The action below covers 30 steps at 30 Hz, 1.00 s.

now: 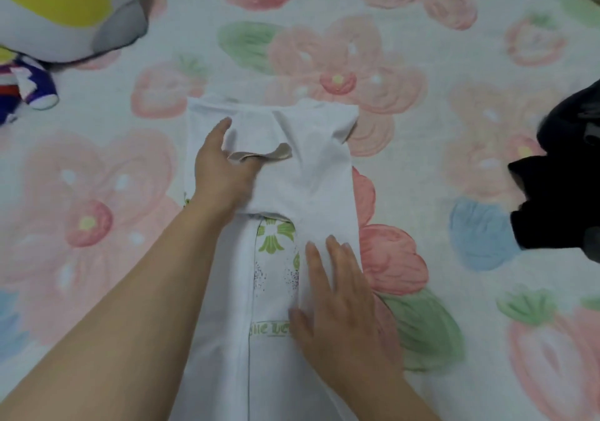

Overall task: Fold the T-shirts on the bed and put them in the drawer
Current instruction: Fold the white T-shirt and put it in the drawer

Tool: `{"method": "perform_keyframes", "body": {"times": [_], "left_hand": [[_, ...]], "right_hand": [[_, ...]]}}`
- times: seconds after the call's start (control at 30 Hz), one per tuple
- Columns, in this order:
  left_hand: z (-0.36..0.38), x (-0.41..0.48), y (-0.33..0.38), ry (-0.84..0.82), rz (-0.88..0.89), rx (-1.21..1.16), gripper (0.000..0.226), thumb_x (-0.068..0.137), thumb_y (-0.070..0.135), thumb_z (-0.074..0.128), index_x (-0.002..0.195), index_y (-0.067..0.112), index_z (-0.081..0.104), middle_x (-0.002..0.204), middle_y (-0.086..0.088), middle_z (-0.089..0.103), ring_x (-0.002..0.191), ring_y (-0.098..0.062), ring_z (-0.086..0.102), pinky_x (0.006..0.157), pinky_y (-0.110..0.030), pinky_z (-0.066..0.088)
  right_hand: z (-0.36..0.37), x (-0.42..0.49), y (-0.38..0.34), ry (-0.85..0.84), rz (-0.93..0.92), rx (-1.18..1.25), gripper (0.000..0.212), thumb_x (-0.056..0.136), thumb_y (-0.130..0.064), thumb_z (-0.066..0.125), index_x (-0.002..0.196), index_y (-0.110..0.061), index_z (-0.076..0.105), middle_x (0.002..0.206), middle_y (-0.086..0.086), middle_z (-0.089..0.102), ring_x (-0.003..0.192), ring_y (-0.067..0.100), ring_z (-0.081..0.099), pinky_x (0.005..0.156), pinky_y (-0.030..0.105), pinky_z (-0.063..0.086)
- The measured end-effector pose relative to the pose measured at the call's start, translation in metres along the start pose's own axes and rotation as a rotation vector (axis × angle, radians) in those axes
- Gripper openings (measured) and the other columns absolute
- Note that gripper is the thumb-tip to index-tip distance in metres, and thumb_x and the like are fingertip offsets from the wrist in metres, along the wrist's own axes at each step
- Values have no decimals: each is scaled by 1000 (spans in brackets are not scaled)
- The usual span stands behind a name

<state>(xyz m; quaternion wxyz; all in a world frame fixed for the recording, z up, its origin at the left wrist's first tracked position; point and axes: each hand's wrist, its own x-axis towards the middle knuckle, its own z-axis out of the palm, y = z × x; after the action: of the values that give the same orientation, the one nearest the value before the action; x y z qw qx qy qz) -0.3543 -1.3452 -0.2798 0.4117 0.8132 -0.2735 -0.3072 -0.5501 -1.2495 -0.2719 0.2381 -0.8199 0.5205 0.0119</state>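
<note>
The white T-shirt (318, 167) lies lengthwise mid-bed with its sides folded in. It looks like soft, light, floppy cotton that will slump wherever it's unsupported, so the doubled edges are the place to take it, not a single layer. The left grip (224, 167) pinches the folded-in sleeve, fingers tucked under its hem, while the right grip (337, 294) lies flat and open, pressing the near right panel. Out on the floral bed cover (454, 73), black clothing (558, 193) sits well right and a plush toy (65, 11) far left.
</note>
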Motion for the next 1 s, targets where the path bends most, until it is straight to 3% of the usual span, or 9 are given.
{"method": "perform_keyframes", "body": {"times": [0.13,0.27,0.37,0.43,0.6,0.8,0.87,0.93,1.0], "left_hand": [[-10,8,-8,272,-60,151,19,91,11,42,106,10,52,111,-16,59,105,-30,54,70,-24,33],[-9,8,1,243,-40,311,57,93,31,43,144,14,23,135,-22,43,122,-35,42,94,-35,33],[-4,-1,6,279,417,625,57,91,32,42,143,12,31,135,-24,42,124,-40,40,100,-45,30],[10,-8,0,100,606,763,52,94,32,37,142,13,35,144,-20,37,134,-37,30,107,-47,22],[28,12,-39,-153,491,936,59,94,53,20,147,35,2,158,4,-5,144,-21,-11,113,-43,-10],[29,37,-41,-114,497,955,70,84,70,16,145,41,-2,158,6,-6,144,-26,-11,114,-48,-7],[28,38,-41,-109,500,962,70,84,70,17,145,41,0,158,6,-5,144,-27,-10,113,-49,-6],[27,40,-38,-114,509,981,69,84,69,18,145,42,0,158,5,-5,144,-28,-9,113,-50,-6],[26,40,-34,-140,517,988,67,86,68,20,145,43,2,158,4,-7,144,-29,-10,112,-51,-7]], "right_hand": [[8,-10,5,66,-3,-53,72,60,-34,81,123,-8,60,131,15,55,119,33,54,87,48,50],[-3,14,3,277,-3,74,51,82,-31,49,122,-1,58,128,20,55,121,39,51,95,53,44],[-18,63,1,372,-122,166,44,85,-12,50,124,8,52,131,27,50,127,43,43,105,52,37],[-27,107,-2,221,-223,130,48,92,-14,40,136,6,39,145,22,35,138,36,28,114,46,24],[-33,208,40,-111,-204,-290,55,100,-37,15,148,-22,-7,158,-4,-9,145,12,-7,116,42,-5],[-43,239,58,171,144,-174,61,97,-40,19,148,-21,-8,158,3,-11,144,26,-11,115,47,-7],[-34,221,42,342,-5,-156,66,94,-41,24,149,-16,-3,158,9,-3,145,29,-6,115,45,-6],[-16,192,32,259,-308,-229,65,94,-44,21,149,-18,0,158,5,1,145,25,-3,115,42,-5],[-6,176,40,116,-364,-304,58,98,-43,19,149,-22,0,158,-2,0,145,19,-1,115,40,-4]]}}
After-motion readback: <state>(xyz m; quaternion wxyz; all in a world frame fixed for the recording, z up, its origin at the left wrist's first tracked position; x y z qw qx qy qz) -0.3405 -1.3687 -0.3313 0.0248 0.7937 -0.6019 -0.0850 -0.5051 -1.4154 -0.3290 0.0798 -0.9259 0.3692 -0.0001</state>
